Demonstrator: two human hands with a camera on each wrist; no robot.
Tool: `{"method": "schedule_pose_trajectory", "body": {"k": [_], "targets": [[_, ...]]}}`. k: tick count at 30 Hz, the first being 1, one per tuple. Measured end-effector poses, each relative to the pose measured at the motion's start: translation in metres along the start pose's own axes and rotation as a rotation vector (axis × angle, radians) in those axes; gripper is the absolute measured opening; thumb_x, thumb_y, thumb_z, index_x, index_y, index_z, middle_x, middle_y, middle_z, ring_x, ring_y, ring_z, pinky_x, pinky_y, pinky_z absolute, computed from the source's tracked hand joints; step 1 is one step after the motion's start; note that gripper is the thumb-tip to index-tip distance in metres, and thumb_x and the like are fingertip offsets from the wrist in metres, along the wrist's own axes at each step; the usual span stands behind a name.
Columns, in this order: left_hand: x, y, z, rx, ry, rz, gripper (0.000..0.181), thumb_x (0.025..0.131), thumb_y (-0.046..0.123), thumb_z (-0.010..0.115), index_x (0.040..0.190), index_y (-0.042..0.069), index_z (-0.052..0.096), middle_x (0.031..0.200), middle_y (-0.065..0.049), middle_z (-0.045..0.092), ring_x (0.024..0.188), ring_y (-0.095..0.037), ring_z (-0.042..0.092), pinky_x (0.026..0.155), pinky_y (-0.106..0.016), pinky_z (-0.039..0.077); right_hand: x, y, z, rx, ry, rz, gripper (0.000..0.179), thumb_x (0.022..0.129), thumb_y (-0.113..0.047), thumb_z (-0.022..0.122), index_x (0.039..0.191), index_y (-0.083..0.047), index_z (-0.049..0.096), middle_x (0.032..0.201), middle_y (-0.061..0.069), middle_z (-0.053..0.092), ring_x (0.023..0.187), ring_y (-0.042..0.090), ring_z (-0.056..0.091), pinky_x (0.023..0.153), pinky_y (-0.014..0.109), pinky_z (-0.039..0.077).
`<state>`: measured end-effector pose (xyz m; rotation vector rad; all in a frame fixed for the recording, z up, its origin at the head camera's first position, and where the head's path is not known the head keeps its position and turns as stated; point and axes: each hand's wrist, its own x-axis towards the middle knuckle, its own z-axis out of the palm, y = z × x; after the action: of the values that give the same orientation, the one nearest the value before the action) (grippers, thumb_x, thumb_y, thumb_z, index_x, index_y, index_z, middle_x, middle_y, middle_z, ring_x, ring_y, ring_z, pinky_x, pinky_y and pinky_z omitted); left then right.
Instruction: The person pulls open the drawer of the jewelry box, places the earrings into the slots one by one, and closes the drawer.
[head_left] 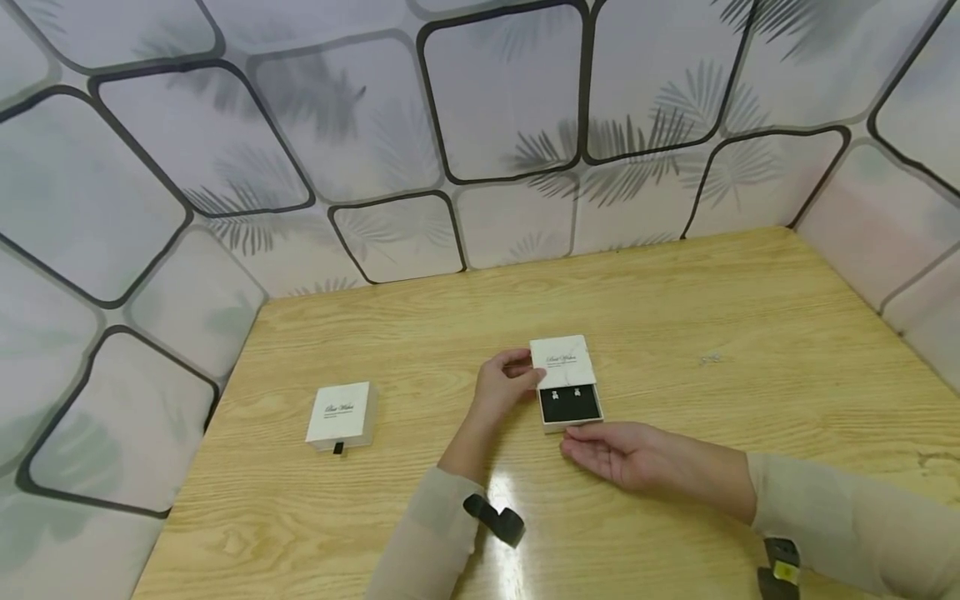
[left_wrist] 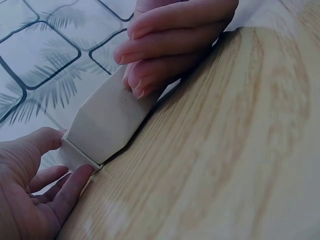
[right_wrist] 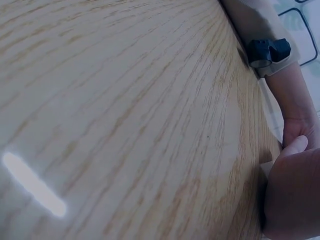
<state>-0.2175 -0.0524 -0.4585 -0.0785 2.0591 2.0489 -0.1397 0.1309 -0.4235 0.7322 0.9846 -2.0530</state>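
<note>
A white jewelry box [head_left: 561,365] stands partly slid apart near the middle of the table. Its drawer [head_left: 592,421] sticks out toward me, and two small silvery earrings [head_left: 555,395] sit on the black insert [head_left: 572,407]. My left hand [head_left: 501,390] grips the printed sleeve from its left side; in the left wrist view its thumb and fingers lie around the sleeve [left_wrist: 75,155]. At the drawer's near edge, my right hand [head_left: 626,454] appears to pinch the front; the exact contact is hidden. Its other fingers hang loosely beside the drawer.
A second white box [head_left: 341,414] with a black pull tab [head_left: 338,448] stands closed on the left. A tiny silvery item [head_left: 709,359] lies to the right on the wooden table [head_left: 420,333]. Patterned cloth [head_left: 510,100] rises behind the table and at its sides.
</note>
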Motion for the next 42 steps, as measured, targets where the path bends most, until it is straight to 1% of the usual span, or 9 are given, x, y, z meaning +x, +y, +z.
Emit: {"method": "schedule_pose_trajectory", "body": {"k": [4, 8, 11, 17, 22, 26, 32, 39, 42], "targets": [[0.000, -0.001, -0.001, 0.007, -0.005, 0.005, 0.045, 0.082, 0.005, 0.071, 0.124, -0.002, 0.056, 0.115, -0.018, 0.061, 0.095, -0.019, 0.061, 0.074, -0.030, 0.059, 0.002, 0.000, 0.000, -0.002, 0.003, -0.006, 0.003, 0.088, 0.003, 0.062, 0.089, 0.004, 0.064, 0.082, 0.017, 0.070, 0.080, 0.021, 0.069, 0.089, 0.026, 0.054], [0.000, -0.001, -0.002, 0.014, -0.014, 0.014, 0.045, 0.082, 0.005, 0.071, 0.124, -0.002, 0.056, 0.115, -0.019, 0.062, 0.094, -0.018, 0.061, 0.073, -0.031, 0.059, 0.004, -0.001, 0.000, -0.019, 0.014, -0.015, 0.005, 0.089, 0.002, 0.061, 0.085, 0.003, 0.065, 0.081, 0.017, 0.070, 0.078, 0.021, 0.070, 0.088, 0.026, 0.054], [-0.001, -0.002, -0.002, 0.011, -0.018, 0.017, 0.046, 0.082, 0.005, 0.072, 0.124, -0.002, 0.056, 0.114, -0.018, 0.063, 0.093, -0.017, 0.062, 0.073, -0.031, 0.059, 0.005, -0.001, 0.000, -0.013, 0.024, -0.018, 0.005, 0.088, 0.003, 0.061, 0.086, 0.004, 0.065, 0.081, 0.017, 0.070, 0.078, 0.021, 0.070, 0.088, 0.026, 0.054], [-0.002, -0.001, -0.003, 0.009, -0.020, 0.032, 0.045, 0.082, 0.006, 0.071, 0.124, -0.002, 0.056, 0.113, -0.019, 0.063, 0.092, -0.016, 0.062, 0.073, -0.030, 0.059, 0.006, -0.004, 0.001, 0.023, 0.010, -0.013, 0.008, 0.091, 0.003, 0.057, 0.087, 0.005, 0.064, 0.083, 0.019, 0.070, 0.080, 0.022, 0.069, 0.090, 0.027, 0.053], [-0.003, 0.000, -0.002, 0.019, -0.017, 0.025, 0.045, 0.082, 0.005, 0.071, 0.124, -0.002, 0.055, 0.114, -0.018, 0.063, 0.093, -0.017, 0.062, 0.073, -0.030, 0.059, 0.008, -0.007, 0.001, 0.025, -0.023, -0.006, 0.012, 0.093, 0.003, 0.054, 0.085, 0.004, 0.063, 0.082, 0.018, 0.069, 0.079, 0.022, 0.069, 0.088, 0.026, 0.054], [-0.003, 0.001, -0.001, 0.019, -0.011, 0.013, 0.045, 0.082, 0.005, 0.071, 0.124, -0.001, 0.056, 0.114, -0.018, 0.063, 0.094, -0.018, 0.062, 0.074, -0.030, 0.059, 0.010, -0.010, 0.002, 0.041, -0.036, -0.003, 0.009, 0.092, 0.004, 0.055, 0.087, 0.004, 0.062, 0.082, 0.018, 0.070, 0.079, 0.021, 0.069, 0.088, 0.025, 0.054], [-0.003, 0.003, -0.001, 0.032, -0.012, 0.023, 0.045, 0.083, 0.005, 0.071, 0.124, -0.002, 0.055, 0.115, -0.019, 0.062, 0.096, -0.021, 0.062, 0.074, -0.030, 0.059, 0.011, -0.015, 0.003, 0.069, -0.039, 0.000, 0.004, 0.090, 0.006, 0.057, 0.090, 0.005, 0.061, 0.081, 0.019, 0.069, 0.078, 0.022, 0.070, 0.087, 0.025, 0.054], [-0.004, 0.004, -0.001, 0.047, -0.015, 0.028, 0.045, 0.083, 0.005, 0.071, 0.125, -0.003, 0.055, 0.116, -0.018, 0.062, 0.099, -0.022, 0.062, 0.075, -0.030, 0.059, 0.010, -0.019, 0.006, 0.050, -0.038, 0.014, 0.014, 0.093, 0.003, 0.052, 0.084, 0.004, 0.063, 0.080, 0.018, 0.069, 0.077, 0.022, 0.069, 0.086, 0.025, 0.055], [-0.004, 0.006, -0.001, 0.045, -0.014, 0.024, 0.045, 0.083, 0.005, 0.070, 0.125, -0.003, 0.055, 0.116, -0.019, 0.062, 0.099, -0.022, 0.062, 0.075, -0.030, 0.059, 0.011, -0.021, 0.006, 0.048, -0.036, 0.017, 0.015, 0.093, 0.003, 0.053, 0.083, 0.004, 0.063, 0.080, 0.018, 0.070, 0.078, 0.022, 0.070, 0.087, 0.024, 0.054]]}}
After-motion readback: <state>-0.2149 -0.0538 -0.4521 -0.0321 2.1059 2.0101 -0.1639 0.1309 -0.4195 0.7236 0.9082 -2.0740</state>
